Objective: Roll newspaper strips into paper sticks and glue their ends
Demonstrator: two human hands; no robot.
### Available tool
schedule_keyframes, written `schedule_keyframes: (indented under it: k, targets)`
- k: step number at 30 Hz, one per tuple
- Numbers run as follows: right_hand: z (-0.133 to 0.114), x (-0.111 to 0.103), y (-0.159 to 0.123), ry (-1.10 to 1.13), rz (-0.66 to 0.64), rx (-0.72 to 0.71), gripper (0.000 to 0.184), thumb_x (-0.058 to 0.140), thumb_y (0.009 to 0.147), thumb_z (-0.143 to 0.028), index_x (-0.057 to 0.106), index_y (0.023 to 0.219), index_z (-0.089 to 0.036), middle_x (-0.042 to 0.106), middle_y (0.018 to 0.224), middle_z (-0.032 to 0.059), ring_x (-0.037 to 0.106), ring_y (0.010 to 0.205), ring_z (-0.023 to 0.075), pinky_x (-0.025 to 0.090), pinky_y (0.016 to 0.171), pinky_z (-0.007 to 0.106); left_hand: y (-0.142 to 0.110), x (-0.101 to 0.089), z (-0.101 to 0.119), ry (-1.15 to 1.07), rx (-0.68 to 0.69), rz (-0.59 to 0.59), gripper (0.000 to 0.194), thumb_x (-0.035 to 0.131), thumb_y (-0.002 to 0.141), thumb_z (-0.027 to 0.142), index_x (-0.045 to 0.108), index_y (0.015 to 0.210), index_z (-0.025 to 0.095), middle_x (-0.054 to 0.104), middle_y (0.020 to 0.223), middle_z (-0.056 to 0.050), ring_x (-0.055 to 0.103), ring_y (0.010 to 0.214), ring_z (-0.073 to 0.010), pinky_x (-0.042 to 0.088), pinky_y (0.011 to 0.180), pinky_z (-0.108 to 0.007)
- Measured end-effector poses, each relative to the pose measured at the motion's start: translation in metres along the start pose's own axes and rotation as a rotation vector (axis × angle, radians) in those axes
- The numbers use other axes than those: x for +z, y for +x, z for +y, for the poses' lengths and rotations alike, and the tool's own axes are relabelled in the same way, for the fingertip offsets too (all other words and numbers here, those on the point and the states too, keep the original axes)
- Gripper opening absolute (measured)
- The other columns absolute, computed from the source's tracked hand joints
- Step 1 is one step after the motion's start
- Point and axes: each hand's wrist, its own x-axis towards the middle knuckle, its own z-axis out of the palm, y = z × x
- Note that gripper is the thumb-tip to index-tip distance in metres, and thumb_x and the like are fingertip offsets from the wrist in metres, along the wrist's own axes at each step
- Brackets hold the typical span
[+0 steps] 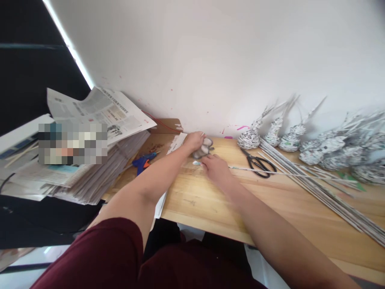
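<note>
Both my hands meet at the far middle of the wooden table (pixel 210 200). My left hand (pixel 195 141) is curled round a small grey rounded piece (pixel 203 148) made of rolled newspaper. My right hand (pixel 215 166) lies just in front of it with its fingers bent, touching the piece and the near end of a thin paper rod (pixel 240 168) that runs off to the right. I cannot see what the right fingers pinch.
Black scissors (pixel 259 163) lie right of my hands. A bundle of rolled paper rods (pixel 325 192) and several woven newspaper shapes (pixel 300 136) fill the right side. A blue glue gun (pixel 143 161) and a newspaper stack (pixel 90 152) sit at left. The wall is close behind.
</note>
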Motion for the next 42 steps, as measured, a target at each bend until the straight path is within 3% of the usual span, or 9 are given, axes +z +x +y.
schedule_keyframes:
  k: [6,11,15,19,22,25,31,36,42]
  targets:
    - [0.002,0.001,0.0,-0.001,0.01,0.008,0.024,0.039,0.091,-0.029,0.061,0.094,-0.021,0.062,0.091,0.0072,0.051,0.09,0.0208,0.036,0.071,0.029,0.039,-0.019,0.047,-0.226,-0.076,0.094,0.07,0.018,0.084,0.065,0.068,0.079,0.016,0.067,0.083,-0.014,0.06,0.089,-0.0261,0.039,0.079,-0.033]
    - [0.002,0.0,-0.001,-0.001,0.055,0.059,0.023,0.039,0.091,-0.027,0.061,0.092,-0.021,0.062,0.092,0.007,0.052,0.09,0.0201,0.034,0.069,0.028,0.032,-0.033,0.067,-0.42,-0.128,0.14,0.058,0.046,0.071,0.07,0.067,0.098,0.022,0.065,0.109,-0.011,0.052,0.11,-0.0316,0.036,0.089,-0.04]
    - [0.004,-0.004,-0.001,-0.003,0.094,0.109,0.021,0.042,0.089,-0.027,0.062,0.093,-0.02,0.062,0.092,0.0077,0.053,0.089,0.0205,0.034,0.067,0.028,-0.022,-0.044,0.066,-0.859,-0.164,0.12,0.055,0.032,0.087,0.055,0.065,0.074,0.014,0.067,0.075,-0.01,0.063,0.074,-0.0185,0.046,0.069,-0.029]
    - [0.01,-0.007,0.0,-0.009,0.19,0.149,0.022,0.044,0.088,-0.028,0.064,0.088,-0.02,0.063,0.087,0.0075,0.054,0.085,0.0213,0.034,0.065,0.029,-0.087,-0.037,0.057,-1.32,-0.331,-0.024,0.011,0.056,0.08,0.024,0.058,0.088,0.016,0.06,0.064,0.0,0.055,0.05,-0.0088,0.041,0.048,-0.019]
    - [0.012,-0.012,0.001,0.006,0.273,0.129,0.022,0.044,0.088,-0.026,0.064,0.084,-0.02,0.063,0.085,0.007,0.054,0.084,0.0209,0.036,0.068,0.029,-0.113,-0.021,0.052,-1.506,-0.553,-0.198,0.014,0.057,0.074,0.005,0.057,0.086,0.013,0.059,0.061,0.0,0.055,0.049,-0.0087,0.046,0.051,-0.021]
    - [0.01,-0.018,0.002,0.026,0.361,0.121,0.018,0.048,0.086,-0.025,0.064,0.083,-0.02,0.064,0.084,0.0062,0.054,0.084,0.0205,0.037,0.071,0.029,-0.116,-0.007,0.052,-1.558,-0.625,-0.22,0.018,0.061,0.068,-0.002,0.061,0.081,0.01,0.064,0.068,-0.006,0.059,0.058,-0.0103,0.051,0.062,-0.024]
    - [0.001,-0.021,0.005,0.094,0.484,0.114,0.014,0.051,0.084,-0.024,0.064,0.084,-0.02,0.063,0.085,0.0045,0.055,0.083,0.0192,0.041,0.075,0.028,-0.105,0.003,0.053,-1.752,-0.476,-0.112,0.015,0.063,0.066,0.001,0.066,0.077,0.011,0.068,0.074,-0.007,0.064,0.075,-0.0155,0.05,0.082,-0.032]
    - [0.001,-0.013,0.01,0.121,0.49,0.029,0.025,0.042,0.089,-0.021,0.066,0.095,-0.018,0.06,0.091,0.0075,0.054,0.089,0.0192,0.042,0.083,0.03,-0.104,0.009,0.043,-1.879,-0.438,-0.132,0.014,0.069,0.066,0.008,0.066,0.079,0.011,0.068,0.076,-0.006,0.064,0.075,-0.0144,0.05,0.083,-0.032]
    - [0.0,-0.009,0.013,0.167,0.463,0.002,0.028,0.041,0.087,-0.015,0.065,0.1,-0.016,0.06,0.094,0.0089,0.054,0.092,0.02,0.043,0.085,0.032,-0.101,0.013,0.035,-1.955,-0.471,-0.047,0.016,0.075,0.063,0.016,0.061,0.07,0.01,0.064,0.067,-0.003,0.062,0.066,-0.0115,0.052,0.078,-0.03]
